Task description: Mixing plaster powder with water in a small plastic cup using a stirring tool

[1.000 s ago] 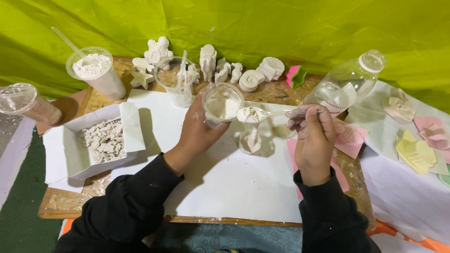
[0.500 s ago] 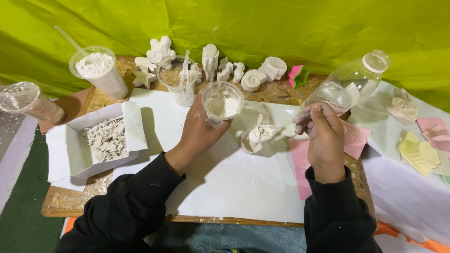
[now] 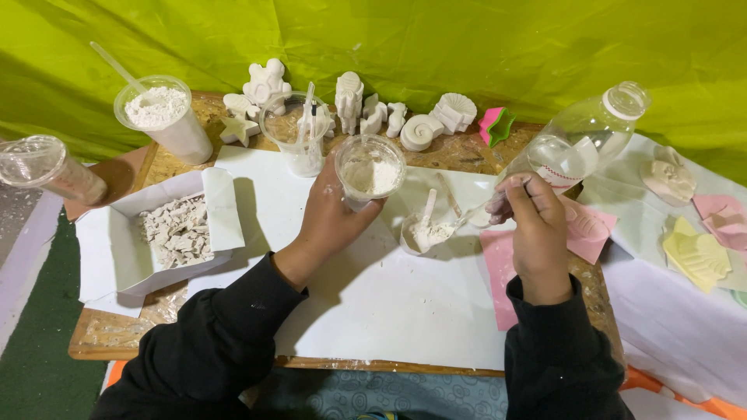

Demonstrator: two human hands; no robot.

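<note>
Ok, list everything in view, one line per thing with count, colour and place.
clear cup of white powder: one, in left hand
spoon: one, clear, in right hand
small cup of white paste: one, table centre
cup of powder with straw: one, back left
white box of plaster chips: one, left
plaster figures: several, white, back row
clear bottle: one, right, tilted
empty clear cup: one, far left
pink moulds: right
yellow shell mould: far right
left hand: grips cup
right hand: holds spoon
</note>
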